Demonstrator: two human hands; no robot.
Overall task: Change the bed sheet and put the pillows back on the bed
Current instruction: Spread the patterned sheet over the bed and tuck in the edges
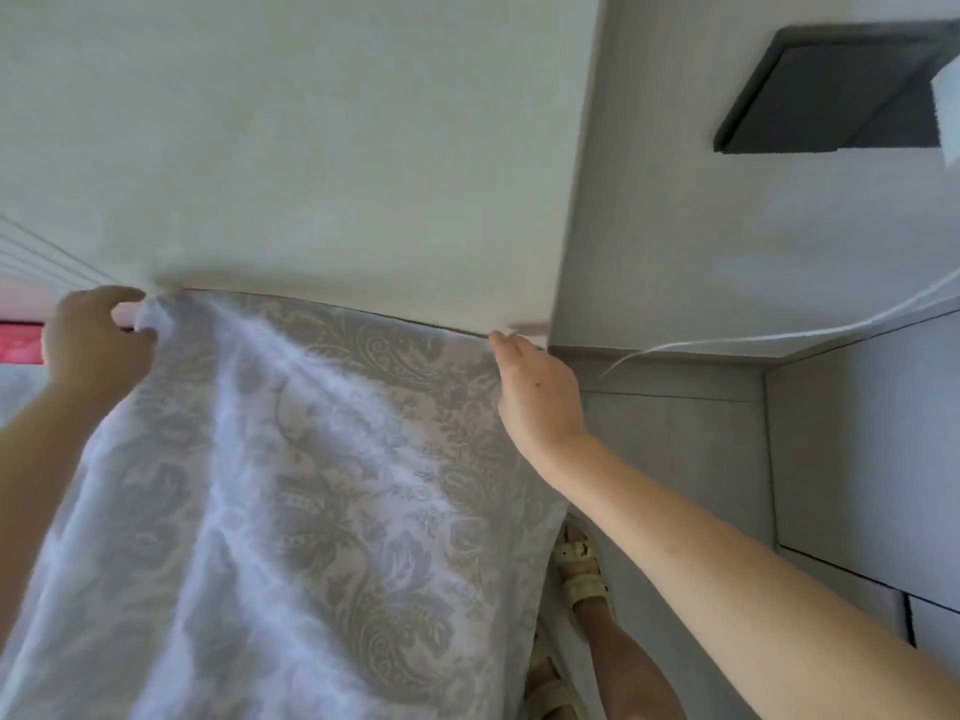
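Bed sheet: the patterned sheet (311,485), pale with a grey damask print, hangs in loose folds from the near edge of the mattress down toward the camera. Its top edge lies along that mattress edge, stretched between the two hands.
Mattress: the bare cream mattress (311,148) fills the upper left, and its right-hand corner ends just beyond the right hand.
Left grip: the left grip (96,332) is at the sheet's upper left corner. Thumb and curled fingers pinch a small bunch of the cloth right at the mattress edge.
Right grip: the right grip (540,392) lies on the sheet's upper right corner, fingers straight and close together, their tips at the mattress edge. The thumb is hidden under the cloth, so I cannot tell whether it pinches the sheet or only rests on it.
Floor: grey tiles (831,433) lie to the right of the bed.
Mat: a dark mat (826,90) lies on the floor at the upper right, well apart from the bed.
Cable: a white cable (779,335) trails across the tiles toward the mattress corner.
Feet: a foot in a pale sandal (584,569) stands just beside the hanging sheet, under the right forearm.
Left edge: something pink (21,343) shows behind the left hand, too blurred to name.
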